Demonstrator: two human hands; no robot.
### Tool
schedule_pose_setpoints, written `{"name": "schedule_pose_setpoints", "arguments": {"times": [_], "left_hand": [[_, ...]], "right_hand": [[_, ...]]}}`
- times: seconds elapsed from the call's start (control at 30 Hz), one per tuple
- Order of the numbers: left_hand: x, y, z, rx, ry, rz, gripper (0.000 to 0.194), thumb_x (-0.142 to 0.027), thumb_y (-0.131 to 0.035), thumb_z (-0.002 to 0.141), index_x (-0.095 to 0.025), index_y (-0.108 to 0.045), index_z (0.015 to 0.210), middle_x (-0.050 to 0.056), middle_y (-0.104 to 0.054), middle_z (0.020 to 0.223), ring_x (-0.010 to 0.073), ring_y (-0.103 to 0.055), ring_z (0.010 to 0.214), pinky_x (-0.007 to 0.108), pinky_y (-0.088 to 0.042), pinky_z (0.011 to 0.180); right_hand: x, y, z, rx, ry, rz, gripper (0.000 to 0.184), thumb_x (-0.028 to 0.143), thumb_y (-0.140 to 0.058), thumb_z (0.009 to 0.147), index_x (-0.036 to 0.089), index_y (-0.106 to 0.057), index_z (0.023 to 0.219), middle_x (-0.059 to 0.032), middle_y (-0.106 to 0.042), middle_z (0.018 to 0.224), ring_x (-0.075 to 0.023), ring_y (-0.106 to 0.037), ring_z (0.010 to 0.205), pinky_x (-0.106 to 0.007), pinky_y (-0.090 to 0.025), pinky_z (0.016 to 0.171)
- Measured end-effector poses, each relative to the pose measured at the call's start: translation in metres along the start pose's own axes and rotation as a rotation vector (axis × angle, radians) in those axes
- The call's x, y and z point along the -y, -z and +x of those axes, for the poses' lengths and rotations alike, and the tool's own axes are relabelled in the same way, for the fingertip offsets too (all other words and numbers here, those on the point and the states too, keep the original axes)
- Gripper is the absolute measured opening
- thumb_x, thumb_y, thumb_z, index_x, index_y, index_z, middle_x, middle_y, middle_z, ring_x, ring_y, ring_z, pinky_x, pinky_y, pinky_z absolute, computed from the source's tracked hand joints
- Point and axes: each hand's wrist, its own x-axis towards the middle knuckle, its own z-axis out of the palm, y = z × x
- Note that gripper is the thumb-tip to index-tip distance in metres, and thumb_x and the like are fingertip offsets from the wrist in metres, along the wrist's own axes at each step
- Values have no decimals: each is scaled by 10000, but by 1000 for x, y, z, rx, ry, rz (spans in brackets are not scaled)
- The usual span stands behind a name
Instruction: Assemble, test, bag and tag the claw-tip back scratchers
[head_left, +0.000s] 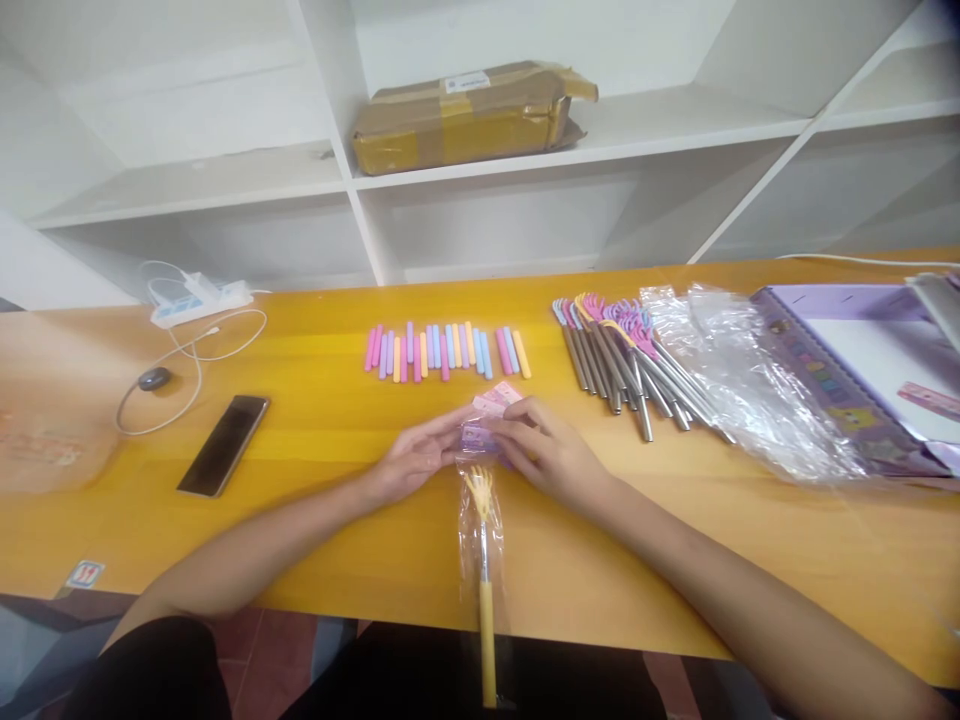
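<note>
A yellow back scratcher [487, 610] with a claw-shaped head and metal shaft lies inside a clear plastic bag [466, 540] at the table's front edge, its handle end reaching past it. At the bag's top is a pink and purple printed header card [478, 437]. My left hand [412, 458] grips the card and bag top from the left, fingers partly behind it. From the right, my right hand [559, 450] pinches the same card between thumb and fingers. Beyond my hands, several pink, purple, blue and orange handle sleeves [435, 348] lie in a row.
Right of the sleeves lies a pile of back scratchers [619, 365], beside clear plastic bags [757, 380] and a purple box [817, 380]. Leftward are a phone [223, 446], a cable [196, 375] and a power strip [202, 300]. White shelves hold a taped carton [465, 118].
</note>
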Motion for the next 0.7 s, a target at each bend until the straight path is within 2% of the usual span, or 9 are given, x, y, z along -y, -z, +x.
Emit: {"name": "schedule_pose_setpoints", "arguments": {"times": [0.1, 0.33, 0.43, 0.57, 0.63, 0.7], "left_hand": [[0, 0, 0, -5, 15, -3, 732, -393, -759, 949, -261, -515, 1627, 162, -418, 1734, 395, -366, 1622, 605, -396, 1275], [-1, 0, -2, -1, 24, -6, 742, -380, -764, 952, -258, -504, 1636, 170, -408, 1737, 390, -404, 1600, 592, -387, 1286], [-3, -2, 0, 13, 22, 3, 736, -398, -751, 963, -272, -494, 1641, 158, -388, 1750, 398, -394, 1604, 618, -384, 1284], [-4, -3, 1, 14, 21, 1, 726, -435, -748, 962, -304, -504, 1634, 136, -373, 1762, 396, -375, 1616, 600, -401, 1278], [-4, -3, 2, 12, 36, -4, 732, -439, -756, 955, -306, -508, 1631, 140, -374, 1760, 403, -367, 1619, 598, -411, 1271], [-4, -3, 2, -3, 47, -11, 735, -434, -764, 949, -307, -512, 1628, 144, -369, 1761, 414, -354, 1623, 612, -418, 1262]], "right_hand": [[2, 0, -1, 43, 24, -21, 327, 179, -577, 1061, 250, -693, 1358, -102, -652, 1087, -187, -659, 858, -322, -591, 693], [2, 1, -4, 105, 90, -53, 381, 153, -566, 1043, 245, -613, 1410, -112, -701, 1168, -233, -700, 963, -392, -621, 780], [3, -1, -4, 37, -85, -17, 416, 214, -608, 1040, 248, -566, 1453, -115, -676, 1190, -202, -680, 848, -370, -604, 718], [3, -6, -3, -15, -366, 226, 413, 344, -619, 1067, 244, -527, 1457, -84, -644, 1106, -164, -637, 760, -329, -584, 660], [2, -7, -2, -33, -403, 318, 338, 357, -589, 1085, 252, -546, 1403, -70, -636, 1095, -156, -632, 758, -318, -579, 654], [1, -5, -1, -81, -372, 308, 253, 326, -578, 1088, 255, -586, 1330, -76, -607, 1139, -147, -620, 769, -321, -574, 671]]}}
